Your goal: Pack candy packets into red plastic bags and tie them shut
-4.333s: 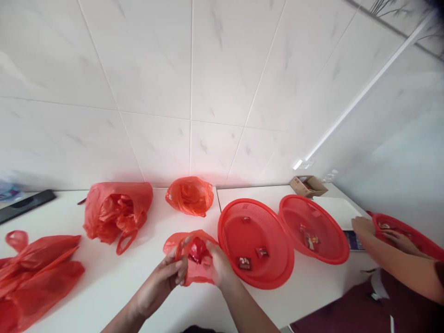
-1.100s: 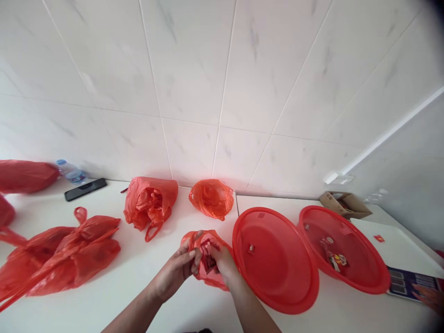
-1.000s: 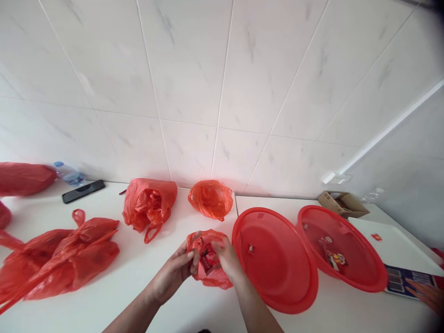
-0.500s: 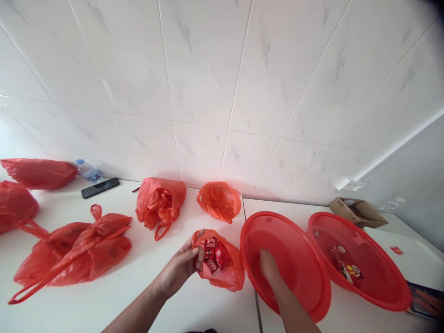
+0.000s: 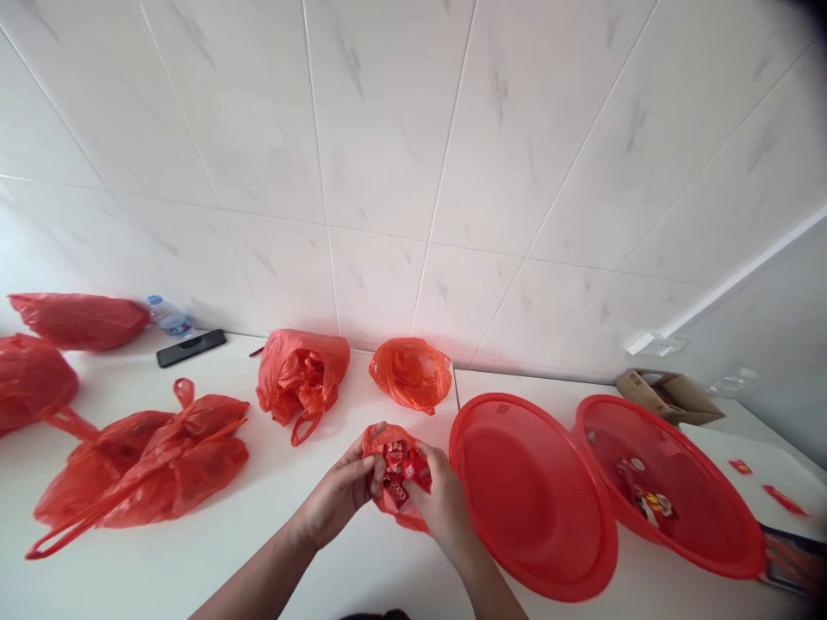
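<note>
**Both hands at the mouth of the packet bag**

My left hand (image 5: pixel 339 495) pinched the rim of the small red bag (image 5: pixel 408 514), which sat on the white table (image 5: pixel 258 534). My right hand (image 5: pixel 443 508) curled its fingers over the red packets (image 5: pixel 401 465) inside; I couldn't tell whether it gripped one. I judged that lifting one out would call for a fingertip pinch with the mouth held wide. Tied red bags (image 5: pixel 142 465) lay to the left, a red basket (image 5: pixel 536 491) to the right, and a tiled wall (image 5: pixel 388 129) behind.

The near bag (image 5: pixel 399 510) is translucent red, and the packets (image 5: pixel 401 461) in it are red with white print. The left basket (image 5: pixel 530 491) and right basket (image 5: pixel 704 517) are red mesh, the far bag (image 5: pixel 412 375) orange-red, and the left bags (image 5: pixel 142 465) deeper red. The table (image 5: pixel 194 568) is white, the wall (image 5: pixel 388 129) white tile veined grey, the phone (image 5: pixel 191 348) black, and the box (image 5: pixel 668 394) brown.
</note>
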A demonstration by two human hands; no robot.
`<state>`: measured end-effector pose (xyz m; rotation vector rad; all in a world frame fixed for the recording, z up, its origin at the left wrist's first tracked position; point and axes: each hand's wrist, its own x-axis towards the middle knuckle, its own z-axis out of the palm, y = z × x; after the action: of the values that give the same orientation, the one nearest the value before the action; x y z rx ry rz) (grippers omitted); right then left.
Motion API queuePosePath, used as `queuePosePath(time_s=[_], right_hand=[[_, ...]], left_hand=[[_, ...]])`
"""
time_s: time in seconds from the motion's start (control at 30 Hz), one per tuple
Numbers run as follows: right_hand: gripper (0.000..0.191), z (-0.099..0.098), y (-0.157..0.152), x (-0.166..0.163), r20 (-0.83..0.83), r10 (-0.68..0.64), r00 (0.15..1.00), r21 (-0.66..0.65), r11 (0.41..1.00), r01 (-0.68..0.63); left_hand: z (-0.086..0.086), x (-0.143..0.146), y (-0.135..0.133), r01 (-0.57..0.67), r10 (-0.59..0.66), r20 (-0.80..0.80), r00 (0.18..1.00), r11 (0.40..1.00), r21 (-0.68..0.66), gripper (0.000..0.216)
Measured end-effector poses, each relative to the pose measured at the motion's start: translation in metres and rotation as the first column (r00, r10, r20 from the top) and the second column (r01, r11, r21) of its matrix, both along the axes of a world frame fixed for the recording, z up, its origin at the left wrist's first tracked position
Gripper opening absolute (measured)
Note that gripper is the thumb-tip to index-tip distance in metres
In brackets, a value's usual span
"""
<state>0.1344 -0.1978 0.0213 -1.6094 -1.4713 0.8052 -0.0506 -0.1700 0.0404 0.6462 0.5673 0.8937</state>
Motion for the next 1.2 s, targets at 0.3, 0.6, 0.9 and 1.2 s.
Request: queuePosePath(time_s=[0.3, 0.6, 0.9, 1.2], right_hand=[[0.044, -0.105, -0.083, 0.016, -0.281, -0.463, 0.841, -0.449, 0.838, 0.311], [0.053, -0.094, -0.045, 0.019, -0.756, -0.504, 0.417, -0.476, 0.861, 0.177], [0.037, -0.038, -0.051, 0.002, -0.807, -0.300, 0.509, -0.291, 0.951, 0.100], [0.028, 0.023, -0.046, 0.055, -0.576, -0.274, 0.770, -0.049, 0.952, 0.302]], left_hand=[[-0.003, -0.017, 0.000, -0.058, 0.058, -0.009, 0.998, 0.998, 0.003, 0.057], [-0.001, -0.020, -0.003, -0.002, 0.002, -0.040, 0.999, 1.000, 0.019, 0.057], [0.022, -0.030, -0.006, -0.008, 0.024, -0.280, 0.960, 0.998, 0.060, 0.062], [0.061, -0.040, 0.022, -0.063, 0.256, -0.652, 0.713, 0.951, 0.304, 0.061]])
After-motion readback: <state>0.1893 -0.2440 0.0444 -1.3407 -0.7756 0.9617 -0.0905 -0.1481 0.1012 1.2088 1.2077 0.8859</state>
